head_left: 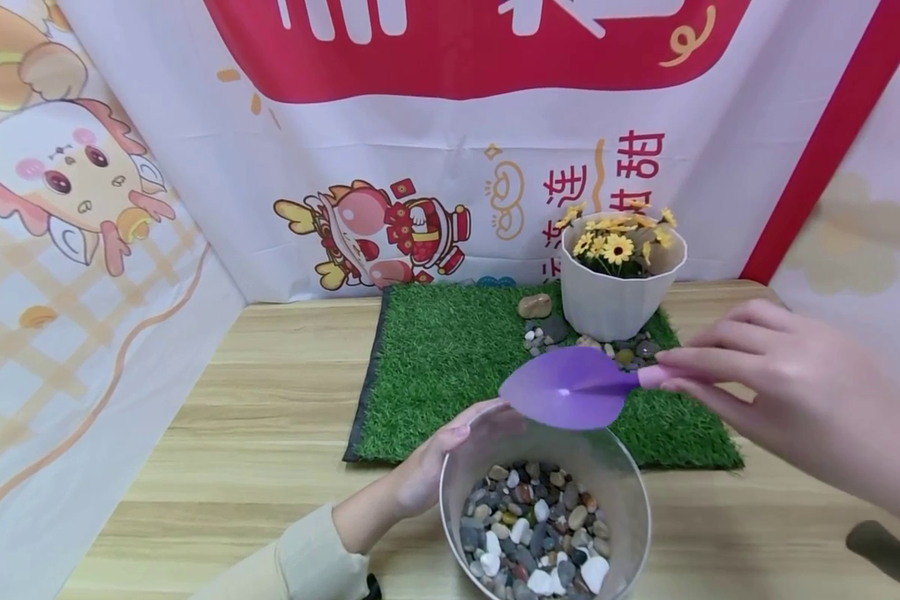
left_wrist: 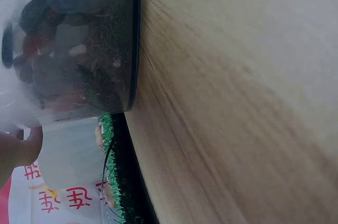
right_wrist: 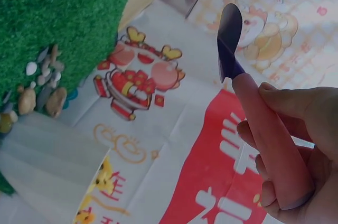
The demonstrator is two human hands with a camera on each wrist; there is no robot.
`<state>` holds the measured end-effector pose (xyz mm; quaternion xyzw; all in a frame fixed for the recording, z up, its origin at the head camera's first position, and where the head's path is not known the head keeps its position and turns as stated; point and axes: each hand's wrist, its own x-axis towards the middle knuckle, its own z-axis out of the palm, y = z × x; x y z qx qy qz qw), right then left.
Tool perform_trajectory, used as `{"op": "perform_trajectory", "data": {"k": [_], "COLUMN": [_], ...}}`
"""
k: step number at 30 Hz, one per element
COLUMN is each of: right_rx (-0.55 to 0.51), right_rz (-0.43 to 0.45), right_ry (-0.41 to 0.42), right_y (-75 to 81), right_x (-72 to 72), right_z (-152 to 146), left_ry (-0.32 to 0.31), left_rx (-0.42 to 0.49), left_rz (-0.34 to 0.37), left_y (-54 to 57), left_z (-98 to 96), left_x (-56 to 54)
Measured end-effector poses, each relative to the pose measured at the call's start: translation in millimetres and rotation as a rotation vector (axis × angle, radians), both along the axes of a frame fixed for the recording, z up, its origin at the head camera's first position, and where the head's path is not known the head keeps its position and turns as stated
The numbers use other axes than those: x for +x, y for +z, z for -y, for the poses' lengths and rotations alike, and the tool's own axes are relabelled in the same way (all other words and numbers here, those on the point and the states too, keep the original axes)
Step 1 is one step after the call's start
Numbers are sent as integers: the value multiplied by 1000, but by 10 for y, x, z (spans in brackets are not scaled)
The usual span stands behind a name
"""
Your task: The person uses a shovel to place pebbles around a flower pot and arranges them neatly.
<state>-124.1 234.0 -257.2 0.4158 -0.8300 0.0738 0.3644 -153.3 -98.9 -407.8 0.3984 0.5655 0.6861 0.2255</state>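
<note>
A clear round container [head_left: 637,508] holding mixed pebbles [head_left: 540,533] stands on the table near me. My left hand [head_left: 423,471] is at its far left side, fingers wrapped around the wall near the rim. In the left wrist view, the container's side [left_wrist: 68,49] shows stones and dark material behind it, with fingers at its edge. My right hand [head_left: 780,383] grips the pink handle [right_wrist: 274,139] of a small trowel, thumb along the top. The purple trowel blade [head_left: 566,387] is over the container's far rim and looks bare.
A green turf mat [head_left: 442,358] lies behind the container. On it stands a white pot [head_left: 618,292] with yellow flowers [head_left: 617,248]. Several stones [head_left: 535,306] lie around the pot's base. Printed cloth [head_left: 435,142] hangs behind and at both sides of the wooden table [head_left: 225,417].
</note>
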Motion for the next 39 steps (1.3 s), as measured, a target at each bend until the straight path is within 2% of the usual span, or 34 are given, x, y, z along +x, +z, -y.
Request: {"op": "perform_trajectory", "data": {"k": [4,6,10,16,22,27,31,39], "right_rx": [16,11,4,47,198,373,447,494], "right_rz": [16,7,-48,-76,-163,-274,-248,-108], "right_ry": [46,75,141,171,165,131,112,176], "right_y": [-37,-73,-159,-256,-311,-345,-376,-412], "right_x": [88,109,94,50,65,106,124,125], "right_z": [109,176,318,453,507,550,567,535], "left_ry": [-32,-52,-30,-12,-51,-43,-25,-12], "left_rx": [26,47,49,45,61,50,35,33], "left_rz": [10,51,79,29,-7,29,57,50], "left_y": [11,11,-1,-1,14,14,1,-3], "left_z": [-15,-20,-2,-7,-19,-18,-16,-21], "left_x": [9,7,1,-9,-7,6,14,10]}}
